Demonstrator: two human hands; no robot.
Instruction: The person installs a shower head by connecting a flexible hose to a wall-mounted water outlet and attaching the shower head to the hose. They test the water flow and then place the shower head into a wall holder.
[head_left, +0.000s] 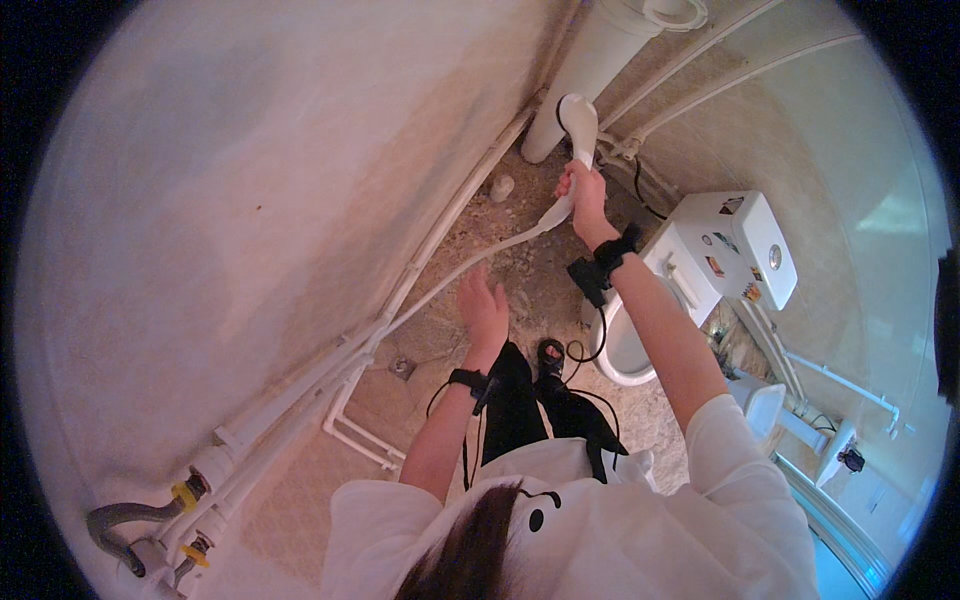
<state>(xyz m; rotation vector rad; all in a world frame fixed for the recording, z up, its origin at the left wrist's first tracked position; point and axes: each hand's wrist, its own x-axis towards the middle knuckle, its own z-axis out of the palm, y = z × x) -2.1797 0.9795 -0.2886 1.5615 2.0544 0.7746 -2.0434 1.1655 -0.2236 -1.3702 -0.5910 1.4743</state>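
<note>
My right hand (587, 203) is wrapped around the handle of a white shower head (577, 118), held out ahead of me with its head pointing up and away. From the handle's lower end a pale shower hose (482, 255) sags to the left, towards the pipes along the wall. My left hand (484, 312) is just below the hose, apart from it as far as I can see. Its fingers are stretched out and it holds nothing. Each wrist wears a black strap, with a small black box (588, 282) on the right one.
A white toilet (622, 335) with a stickered cistern (735, 248) stands right of my arm. Ahead rises a thick white pipe (590, 65). Thin pipes (420, 265) line the left wall, with a grey flexible hose (125, 515) near. A floor drain (402, 367) lies left of my legs.
</note>
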